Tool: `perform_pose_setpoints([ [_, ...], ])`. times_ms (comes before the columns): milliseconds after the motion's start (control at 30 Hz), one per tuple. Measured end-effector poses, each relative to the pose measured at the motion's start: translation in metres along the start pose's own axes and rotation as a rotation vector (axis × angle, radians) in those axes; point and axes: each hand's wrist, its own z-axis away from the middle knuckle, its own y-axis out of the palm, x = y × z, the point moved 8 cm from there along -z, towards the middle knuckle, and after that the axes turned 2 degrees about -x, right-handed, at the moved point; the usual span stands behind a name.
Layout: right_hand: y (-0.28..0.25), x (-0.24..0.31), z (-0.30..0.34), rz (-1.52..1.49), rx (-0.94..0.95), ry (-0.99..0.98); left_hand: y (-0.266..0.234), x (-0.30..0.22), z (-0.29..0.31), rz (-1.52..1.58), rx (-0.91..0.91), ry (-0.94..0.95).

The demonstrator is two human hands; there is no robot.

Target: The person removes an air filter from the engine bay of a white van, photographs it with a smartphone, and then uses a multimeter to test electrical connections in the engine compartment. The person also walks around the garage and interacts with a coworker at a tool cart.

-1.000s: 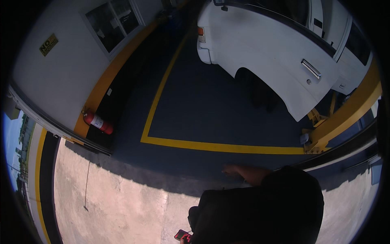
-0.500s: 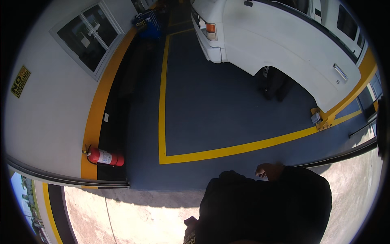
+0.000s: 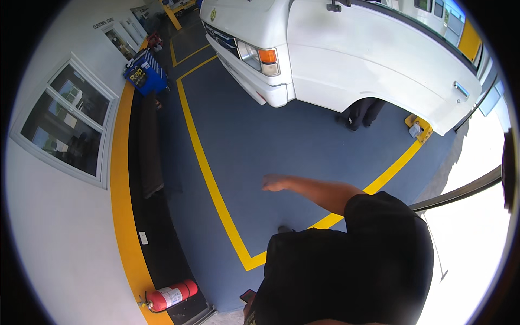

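My right arm reaches forward over the blue-grey floor, bare below a short black sleeve. My right hand (image 3: 275, 182) touches nothing; it is smeared, so I cannot make out its fingers. At the lower edge, beside my black shirt, my left hand (image 3: 248, 309) is mostly hidden and closed around a dark phone (image 3: 247, 296). Ahead stands a white vehicle (image 3: 374, 59), raised off the floor, with an orange and clear front lamp (image 3: 268, 61). The tip of my dark shoe (image 3: 285, 229) shows below my right arm.
A person's dark-clothed legs (image 3: 362, 112) show below the vehicle's wheel arch. A yellow lift foot (image 3: 420, 129) stands at right. Along the left wall are a red fire extinguisher (image 3: 172, 296), a long brown object (image 3: 151, 146) and a blue cabinet (image 3: 146, 72). Yellow lines (image 3: 208, 176) mark the floor.
I have moved forward from the sunlit ground into the workshop; the vehicle appears nearer. My right arm has swung forward and left. The phone at my left side shows more plainly.
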Motion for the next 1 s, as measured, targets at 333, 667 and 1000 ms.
perform_pose_setpoints([
  [333,-0.179,0.728,0.012,0.211,0.382,-1.599,-0.008,-0.285,-0.117,-0.195,0.087,-0.005],
  [667,-0.262,0.819,-0.280,0.316,0.402,-1.639,-0.093,-0.568,-0.245,-0.100,-0.019,-0.048],
  [1000,-0.420,0.378,-0.750,-0.384,0.107,-0.287,-0.063,-0.920,-0.374,-0.225,-0.030,0.008],
])
